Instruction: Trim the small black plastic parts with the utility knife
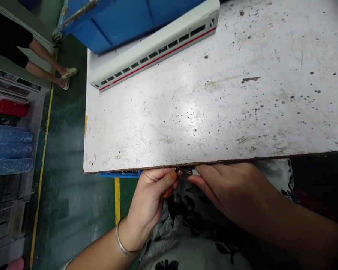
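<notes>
Both hands meet just below the table's front edge, above my lap. My left hand (pixel 149 200) is closed in a pinch, thumb against fingers, on something too small and hidden to make out. Close to its fingertips, my right hand (pixel 236 187) pinches a small slim piece (pixel 195 173), pale near the fingers, with a dark thin part reaching toward the left thumb. What kind of thing it is does not show. Farther back on the table lies a white model train car shell (pixel 154 50) with a red stripe and dark windows; neither hand touches it.
The white worktable (pixel 169 123) is scratched and speckled. A large blue bin (pixel 120 26) stands behind the train shell. Part of a blue crate (pixel 120 174) shows under the front edge. At left are a person's legs (pixel 45 56), blue wrapped bundles (pixel 9 150) and a red container (pixel 11 108).
</notes>
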A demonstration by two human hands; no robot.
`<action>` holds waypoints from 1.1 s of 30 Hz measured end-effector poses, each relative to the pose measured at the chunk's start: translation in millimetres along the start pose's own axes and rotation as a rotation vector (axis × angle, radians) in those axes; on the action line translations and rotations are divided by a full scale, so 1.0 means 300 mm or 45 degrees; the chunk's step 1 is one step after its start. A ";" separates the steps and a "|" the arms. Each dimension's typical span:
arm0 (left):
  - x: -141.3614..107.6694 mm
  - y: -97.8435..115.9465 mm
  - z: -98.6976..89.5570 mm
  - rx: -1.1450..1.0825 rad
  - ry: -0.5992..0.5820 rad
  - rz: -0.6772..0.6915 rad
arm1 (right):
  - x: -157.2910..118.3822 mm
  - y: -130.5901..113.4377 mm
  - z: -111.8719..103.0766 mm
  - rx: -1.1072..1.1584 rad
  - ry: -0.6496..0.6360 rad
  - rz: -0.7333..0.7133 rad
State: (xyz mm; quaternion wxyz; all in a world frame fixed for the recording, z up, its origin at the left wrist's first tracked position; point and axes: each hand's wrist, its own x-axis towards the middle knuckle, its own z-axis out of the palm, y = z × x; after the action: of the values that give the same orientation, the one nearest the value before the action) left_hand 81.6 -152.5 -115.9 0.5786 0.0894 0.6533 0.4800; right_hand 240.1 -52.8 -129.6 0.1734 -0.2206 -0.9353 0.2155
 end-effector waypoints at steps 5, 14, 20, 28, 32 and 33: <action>0.000 -0.005 0.001 -0.015 0.008 0.011 | 0.005 0.009 -0.010 0.029 -0.004 -0.023; 0.000 -0.012 0.012 -0.008 0.032 0.075 | 0.001 0.002 -0.019 0.053 -0.085 0.024; -0.002 -0.013 0.016 0.009 0.061 0.065 | 0.010 -0.001 -0.009 0.014 -0.049 0.027; 0.006 -0.012 0.008 -0.007 0.039 0.058 | -0.009 -0.001 0.005 -0.061 -0.014 0.006; 0.011 -0.013 -0.018 -0.168 -0.120 -0.070 | -0.028 0.008 0.036 -0.073 0.077 -0.021; 0.010 -0.013 -0.025 -0.218 -0.163 -0.113 | -0.032 0.010 0.042 -0.037 0.087 -0.012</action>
State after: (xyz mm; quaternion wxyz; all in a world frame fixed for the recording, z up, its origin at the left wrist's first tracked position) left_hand 76.1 -156.5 -121.7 0.6454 0.0412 0.5749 0.5013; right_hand 243.8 -59.1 -144.0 0.2029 -0.2261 -0.9329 0.1932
